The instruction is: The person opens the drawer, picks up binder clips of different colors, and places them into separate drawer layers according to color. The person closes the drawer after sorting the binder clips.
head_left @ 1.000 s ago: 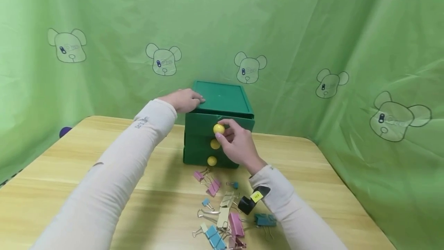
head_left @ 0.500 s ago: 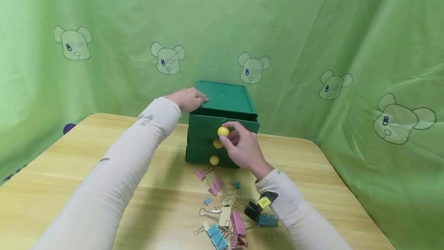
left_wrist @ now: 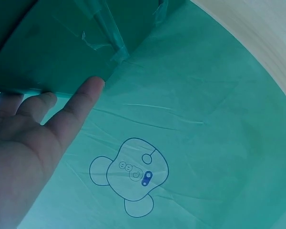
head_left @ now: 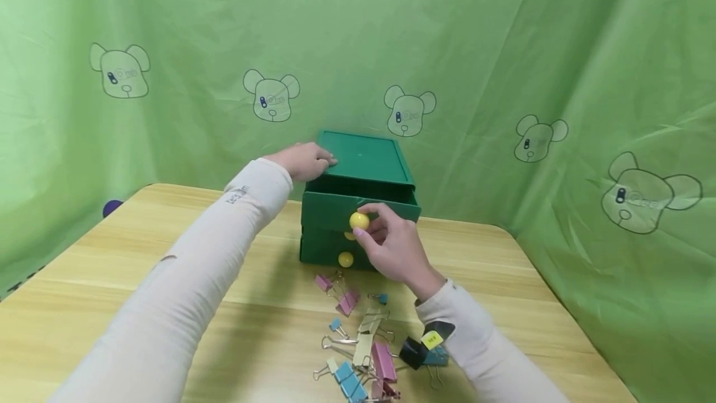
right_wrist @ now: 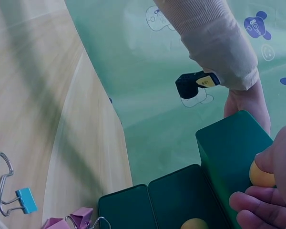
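Note:
A green drawer box (head_left: 363, 157) with yellow ball knobs stands on the table, its top drawer (head_left: 327, 207) pulled partly out. With thumb and fingers, my right hand (head_left: 396, 246) pinches the top drawer's yellow knob (head_left: 359, 221). My left hand (head_left: 302, 161) rests on the left edge of the box's top, fingers extended over it. In the left wrist view, the left hand's fingers (left_wrist: 74, 112) lie against the green box side (left_wrist: 62, 52). The bottom knob (head_left: 345, 259) shows below, while the middle knob is mostly hidden by the right hand.
Several binder clips lie in front of the box, among them a pink one (head_left: 384, 361), a cream one (head_left: 363, 349) and a blue one (head_left: 350, 380). A green curtain (head_left: 347, 30) hangs behind and beside the wooden table (head_left: 268, 341).
The top drawer has slid further out toward me, widening the gap under the box's top. My right hand has moved back and down with the knob; the left hand stays on the box.

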`<state>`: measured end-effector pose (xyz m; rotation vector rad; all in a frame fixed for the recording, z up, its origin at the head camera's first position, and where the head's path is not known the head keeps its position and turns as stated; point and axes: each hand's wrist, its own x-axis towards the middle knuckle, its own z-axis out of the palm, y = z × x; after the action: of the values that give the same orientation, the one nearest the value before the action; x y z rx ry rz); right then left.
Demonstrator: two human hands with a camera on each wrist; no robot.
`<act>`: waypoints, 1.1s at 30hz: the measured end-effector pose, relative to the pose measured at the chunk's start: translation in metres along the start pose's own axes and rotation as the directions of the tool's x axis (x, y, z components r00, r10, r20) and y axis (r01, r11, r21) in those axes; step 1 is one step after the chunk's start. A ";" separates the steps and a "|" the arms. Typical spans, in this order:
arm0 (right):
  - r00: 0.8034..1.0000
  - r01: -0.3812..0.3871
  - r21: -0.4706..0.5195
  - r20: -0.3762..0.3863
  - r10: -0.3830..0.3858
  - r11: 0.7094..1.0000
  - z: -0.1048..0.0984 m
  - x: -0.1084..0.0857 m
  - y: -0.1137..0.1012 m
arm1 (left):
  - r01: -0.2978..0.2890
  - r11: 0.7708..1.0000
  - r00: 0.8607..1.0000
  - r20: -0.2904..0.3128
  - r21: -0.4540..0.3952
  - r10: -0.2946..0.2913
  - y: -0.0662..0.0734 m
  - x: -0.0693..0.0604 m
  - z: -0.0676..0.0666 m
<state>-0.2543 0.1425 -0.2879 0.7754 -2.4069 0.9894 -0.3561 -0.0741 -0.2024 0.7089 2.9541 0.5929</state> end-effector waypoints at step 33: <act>0.993 0.111 0.060 -0.038 -0.109 0.992 -0.004 -0.019 0.000 | 0.000 1.000 1.000 -0.009 -0.019 0.000 0.001 -0.001 0.002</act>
<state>-0.2389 0.1517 -0.2963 0.8953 -2.2869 1.0295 -0.3545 -0.0734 -0.2040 0.7063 2.9531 0.6246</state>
